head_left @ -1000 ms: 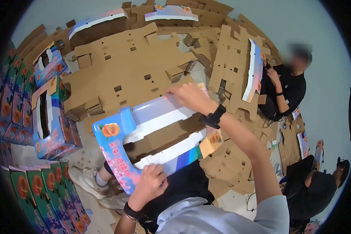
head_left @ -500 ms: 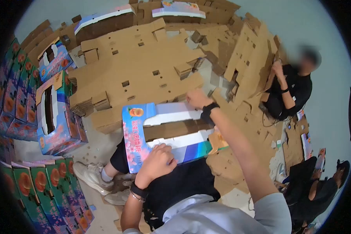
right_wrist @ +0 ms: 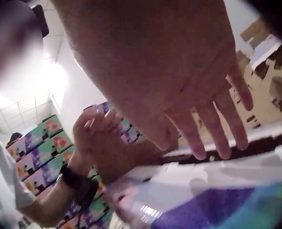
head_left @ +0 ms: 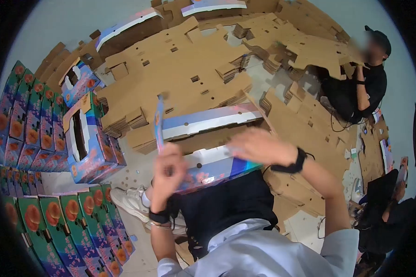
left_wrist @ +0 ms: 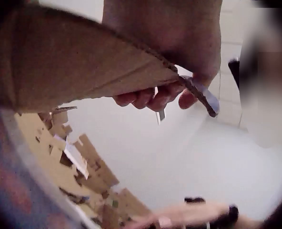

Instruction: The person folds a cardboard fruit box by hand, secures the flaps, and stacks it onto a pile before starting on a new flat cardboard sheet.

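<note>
The printed carton (head_left: pixel 208 121) sits in front of the person's torso, above the lap, partly folded. Its end panel stands upright at the left, and its long blue-and-white panels run to the right.

Left hand (head_left: pixel 167 168): we find it gripping the carton at the left end, below the upright end panel. In the left wrist view the fingers (left_wrist: pixel 150 98) curl round the edge of a brown corrugated flap.

Right hand (head_left: pixel 259 145): we find it flat, fingers straight and slightly spread, holding nothing. It lies over the near panel of the carton, at that panel's upper edge. The hand is blurred, so we cannot tell whether the fingertips touch the board.

Behind the carton lies a stack of flat brown blanks (head_left: pixel 185 78). An assembled carton (head_left: pixel 85 138) stands to the left, with rows of finished cartons (head_left: pixel 55 217) near it. A second person (head_left: pixel 360 87) in black sits at the upper right, among more blanks.
</note>
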Demonstrator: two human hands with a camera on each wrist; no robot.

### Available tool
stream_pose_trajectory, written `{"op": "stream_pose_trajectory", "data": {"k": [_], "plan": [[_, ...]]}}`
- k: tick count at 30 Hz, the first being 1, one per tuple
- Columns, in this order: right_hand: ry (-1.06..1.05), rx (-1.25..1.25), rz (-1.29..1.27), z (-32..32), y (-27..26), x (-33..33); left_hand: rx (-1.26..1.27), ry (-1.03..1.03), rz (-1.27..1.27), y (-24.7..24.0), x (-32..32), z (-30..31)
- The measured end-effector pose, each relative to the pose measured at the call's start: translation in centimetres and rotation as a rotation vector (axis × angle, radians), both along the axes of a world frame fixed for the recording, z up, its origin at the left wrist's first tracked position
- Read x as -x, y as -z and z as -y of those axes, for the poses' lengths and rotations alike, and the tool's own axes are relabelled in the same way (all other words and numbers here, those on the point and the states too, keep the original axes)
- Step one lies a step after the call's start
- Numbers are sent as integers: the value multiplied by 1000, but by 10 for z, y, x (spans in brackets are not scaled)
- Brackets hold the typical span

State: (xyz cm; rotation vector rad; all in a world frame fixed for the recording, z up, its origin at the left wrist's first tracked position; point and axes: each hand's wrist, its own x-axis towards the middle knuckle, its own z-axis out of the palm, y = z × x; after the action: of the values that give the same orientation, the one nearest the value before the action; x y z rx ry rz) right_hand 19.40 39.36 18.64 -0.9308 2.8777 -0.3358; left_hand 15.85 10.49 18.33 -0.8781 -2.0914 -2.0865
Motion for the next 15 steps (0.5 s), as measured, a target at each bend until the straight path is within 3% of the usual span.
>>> {"op": "stream_pose_trajectory", "data": {"k": [1, 2, 3, 5, 7, 8, 10, 13, 14, 15], "plan": [[12, 10, 90, 3, 1, -18, -38, -74, -58, -1, 8, 21], [50, -34, 18, 5, 0, -34, -34, -139, -75, 2, 15, 48], [70, 20, -105, -2, 8, -39, -207, -236, 20, 3, 12, 64], [72, 53, -229, -26, 22, -37, -268, -253, 209, 7, 7, 100], [214, -144, -381, -47, 29, -35, -100, -425, 322, 40, -4, 139], [217, -147, -378, -55, 28, -35, 142, -254, 319, 13, -9, 138], [401, -400, 0, -74, 18, -40, 357, -166, 450, 2, -15, 142], [378, -337, -46, -107, 14, -44, 725, -194, 257, -20, -14, 124], [333, -275, -84, -114, 14, -46, 714, -183, 255, -27, -14, 111], [341, -286, -84, -117, 12, -46, 893, -204, 110, -35, -15, 97]]}}
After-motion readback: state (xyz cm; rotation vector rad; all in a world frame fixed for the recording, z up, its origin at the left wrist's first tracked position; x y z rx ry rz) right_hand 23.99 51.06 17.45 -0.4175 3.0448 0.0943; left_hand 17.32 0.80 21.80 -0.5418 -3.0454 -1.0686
